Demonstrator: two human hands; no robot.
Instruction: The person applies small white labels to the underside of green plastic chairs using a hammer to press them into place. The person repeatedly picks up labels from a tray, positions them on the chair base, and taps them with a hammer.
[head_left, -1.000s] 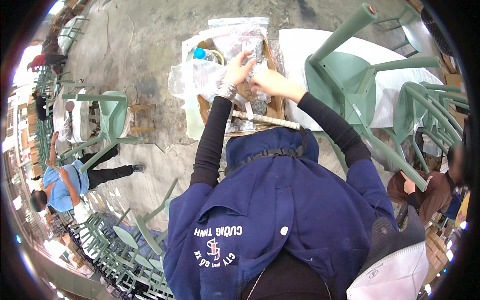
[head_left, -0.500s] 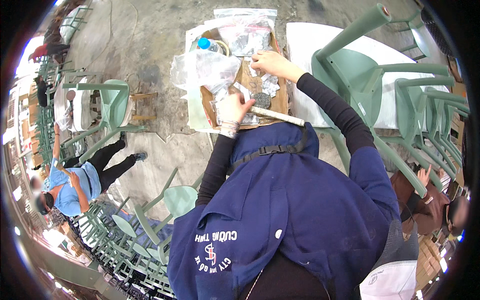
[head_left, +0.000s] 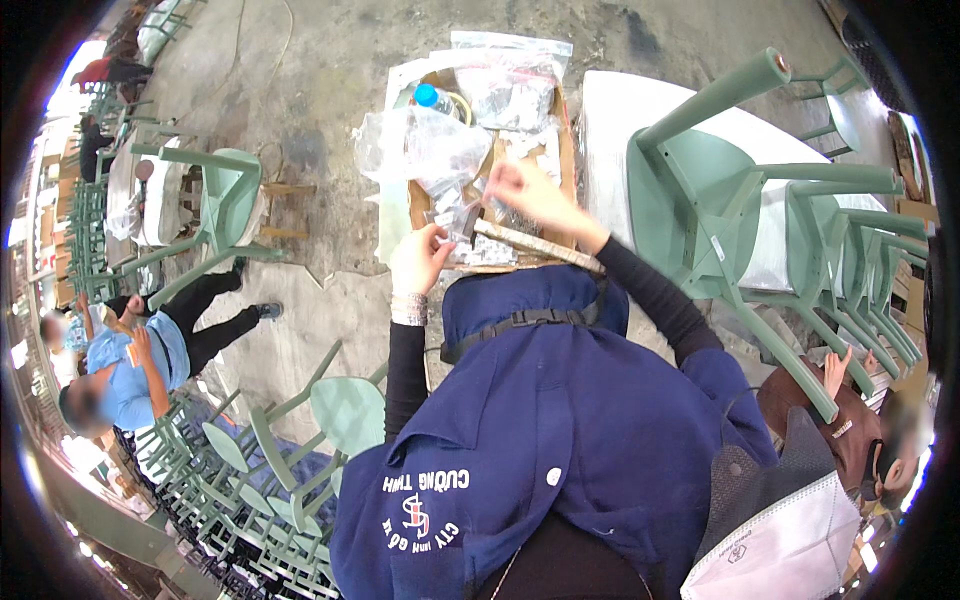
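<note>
My left hand (head_left: 418, 262) is at the near left of a shallow cardboard box (head_left: 568, 190), thumb and fingertips closing on the edge of a small clear plastic bag (head_left: 458, 222). Above the middle of the box is my right hand (head_left: 525, 192), its fingers bent together and slightly blurred; what they hold, if anything, I cannot make out. A tape-wrapped stick (head_left: 540, 245) lies slantwise across the box's near side. Small packets (head_left: 490, 252) lie beside it. Farther back are a large crumpled clear bag (head_left: 435, 145) and a zip bag (head_left: 510, 95) of small packets.
A blue-capped bottle (head_left: 427, 97) and a tape roll (head_left: 462, 108) sit in the box. On the right, green chairs (head_left: 690, 180) stand upturned on a white-covered surface (head_left: 605, 110). More chairs (head_left: 345, 410) crowd the left. Co-workers are at the left (head_left: 140, 365) and right (head_left: 850, 410).
My left hand has moved left and slightly nearer to me. My right hand has come back from the box's far part toward its middle. The stick has shifted slightly left and nearer.
</note>
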